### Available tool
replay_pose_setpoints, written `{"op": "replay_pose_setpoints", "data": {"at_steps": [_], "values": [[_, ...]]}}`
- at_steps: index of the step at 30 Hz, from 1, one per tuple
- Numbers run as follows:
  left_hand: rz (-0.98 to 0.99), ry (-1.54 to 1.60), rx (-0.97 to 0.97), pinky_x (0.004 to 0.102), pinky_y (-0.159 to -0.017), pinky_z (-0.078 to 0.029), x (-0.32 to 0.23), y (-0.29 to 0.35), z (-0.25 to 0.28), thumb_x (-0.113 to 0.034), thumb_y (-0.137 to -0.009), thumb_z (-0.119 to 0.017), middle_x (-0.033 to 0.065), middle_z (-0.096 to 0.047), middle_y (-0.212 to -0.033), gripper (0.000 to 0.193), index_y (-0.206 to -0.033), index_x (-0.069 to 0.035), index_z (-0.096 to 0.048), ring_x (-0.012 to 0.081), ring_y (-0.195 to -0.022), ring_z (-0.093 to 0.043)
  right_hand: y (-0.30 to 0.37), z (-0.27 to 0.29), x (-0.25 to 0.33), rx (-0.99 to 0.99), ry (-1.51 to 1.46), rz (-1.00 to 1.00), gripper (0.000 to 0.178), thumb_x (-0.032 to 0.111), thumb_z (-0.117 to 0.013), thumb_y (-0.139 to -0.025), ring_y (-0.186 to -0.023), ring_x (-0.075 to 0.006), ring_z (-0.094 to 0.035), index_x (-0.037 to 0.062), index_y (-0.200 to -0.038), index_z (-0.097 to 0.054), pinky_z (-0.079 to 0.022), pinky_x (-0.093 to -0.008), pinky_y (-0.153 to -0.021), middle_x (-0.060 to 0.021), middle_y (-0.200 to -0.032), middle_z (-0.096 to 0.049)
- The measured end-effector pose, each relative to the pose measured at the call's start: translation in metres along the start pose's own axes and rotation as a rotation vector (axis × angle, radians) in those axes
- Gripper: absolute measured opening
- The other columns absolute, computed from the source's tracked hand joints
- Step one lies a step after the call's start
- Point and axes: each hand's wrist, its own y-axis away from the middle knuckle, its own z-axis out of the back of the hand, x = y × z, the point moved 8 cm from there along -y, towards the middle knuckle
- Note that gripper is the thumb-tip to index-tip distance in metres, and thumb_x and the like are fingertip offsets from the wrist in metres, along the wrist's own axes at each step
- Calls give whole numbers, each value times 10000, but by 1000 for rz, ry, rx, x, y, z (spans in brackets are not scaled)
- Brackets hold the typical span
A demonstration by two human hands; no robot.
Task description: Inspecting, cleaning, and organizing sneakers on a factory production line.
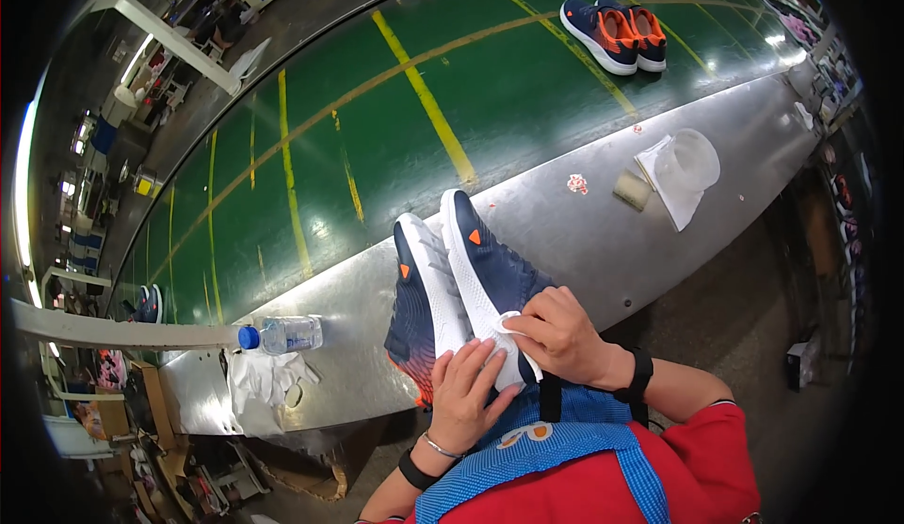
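Two navy sneakers lie on their sides at the near edge of the metal ledge, white soles turned up. The right sneaker has an orange triangle by its toe; the left sneaker fades to orange at the heel. Across the heel end of the soles, my left hand grips the right sneaker, thumb and fingers closed on it. My right hand is closed in a pinch on a small white cloth, pressed against the edge of the right sneaker's sole. Part of the cloth is hidden by my fingers.
Beyond the metal ledge runs a green conveyor belt with yellow lines, carrying another navy-orange pair of shoes. At right on the ledge are a clear plastic cup and a tan block. A water bottle and white cloth lie at left.
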Motion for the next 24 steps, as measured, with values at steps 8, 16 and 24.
{"op": "replay_pose_setpoints", "data": {"at_steps": [8, 16, 24], "values": [[13, -5, -18, 399, -979, -291, 4, 2, -1, -234, -675, -747, 91, -539, -1190, 498, -1124, -83, -590, 251, -1135, -495, 6, -4, 14, 151, 139, 119, 266, 33, -641, -709, -726, -180, -501, 56, -974, -629, -350, -317, -685, -26, -759, -503], [-11, -21, -5, 394, -985, -288, 3, 2, 0, -247, -673, -748, 86, -537, -1195, 508, -1126, -84, -589, 246, -1133, -497, -5, -11, 11, 106, 195, 97, 270, 80, -587, -736, -764, -173, -491, 54, -1002, -615, -344, -325, -720, -18, -795, -509], [1, -10, -17, 394, -983, -292, 4, 0, -1, -252, -679, -745, 87, -538, -1196, 501, -1126, -87, -589, 248, -1134, -497, 2, -5, 12, 83, 105, 67, 240, 48, -640, -718, -755, -183, -504, 71, -956, -621, -350, -324, -712, -27, -806, -517]]}}
